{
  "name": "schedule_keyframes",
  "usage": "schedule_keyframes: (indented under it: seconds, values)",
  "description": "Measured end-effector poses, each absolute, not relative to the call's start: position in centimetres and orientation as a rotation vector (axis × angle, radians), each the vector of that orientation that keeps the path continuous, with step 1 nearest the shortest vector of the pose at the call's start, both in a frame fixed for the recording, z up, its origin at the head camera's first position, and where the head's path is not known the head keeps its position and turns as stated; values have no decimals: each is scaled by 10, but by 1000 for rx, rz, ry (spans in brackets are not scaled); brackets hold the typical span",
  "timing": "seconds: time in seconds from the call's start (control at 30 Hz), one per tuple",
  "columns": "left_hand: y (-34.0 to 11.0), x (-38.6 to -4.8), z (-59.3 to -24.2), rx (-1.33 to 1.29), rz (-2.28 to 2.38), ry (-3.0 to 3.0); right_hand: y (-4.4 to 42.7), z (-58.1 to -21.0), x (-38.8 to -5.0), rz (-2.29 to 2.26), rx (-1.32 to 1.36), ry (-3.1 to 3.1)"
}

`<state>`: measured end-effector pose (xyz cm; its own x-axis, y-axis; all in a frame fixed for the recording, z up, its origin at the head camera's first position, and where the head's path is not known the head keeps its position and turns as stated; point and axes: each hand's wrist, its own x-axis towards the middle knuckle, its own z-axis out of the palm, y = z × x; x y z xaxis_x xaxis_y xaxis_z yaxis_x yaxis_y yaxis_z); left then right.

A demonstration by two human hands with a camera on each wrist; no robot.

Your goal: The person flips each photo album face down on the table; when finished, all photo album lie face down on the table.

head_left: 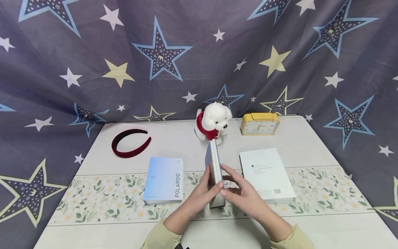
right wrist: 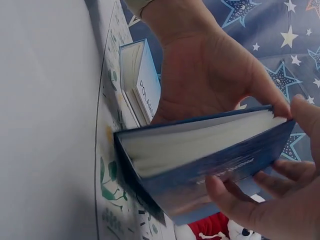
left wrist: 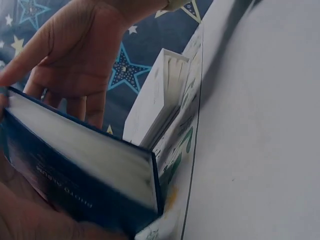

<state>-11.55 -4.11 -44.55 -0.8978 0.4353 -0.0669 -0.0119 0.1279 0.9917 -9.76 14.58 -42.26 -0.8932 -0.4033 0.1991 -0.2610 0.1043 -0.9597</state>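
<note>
A blue photo album (head_left: pixel 214 169) with white pages stands on edge, between both hands and over the floral strip. White "PHOTO ALBUM" lettering shows on its dark cover in the left wrist view. My left hand (head_left: pixel 200 193) holds it from the left, palm along the cover and thumb at the near page edge. From the other side my right hand (head_left: pixel 244 192) grips it, thumb at the near edge and fingertips on the cover, as the right wrist view shows the right hand (right wrist: pixel 265 200). The album's pages (right wrist: pixel 200 142) are slightly parted in places.
A blue-white POLAROID book (head_left: pixel 164 180) lies to the left, a white book (head_left: pixel 265 173) to the right. Behind are a dark red headband (head_left: pixel 130 152), a white plush dog (head_left: pixel 216 119) and a yellow clock (head_left: pixel 260 123). A starry curtain (head_left: pixel 199 52) hangs behind the table.
</note>
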Motion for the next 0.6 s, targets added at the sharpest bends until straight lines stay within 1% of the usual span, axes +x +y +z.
schedule_keyframes:
  seconds: [0.1,0.2,0.6]
  values:
    - [-42,-116,-446,448,1857,1999,144,-424,-99,-1860,-806,2328]
    - [-42,-116,-446,482,1901,1931,143,-425,-99,-1794,-856,2408]
    - [-45,-115,-451,500,2038,1849,144,-427,-99,-1647,-854,2510]
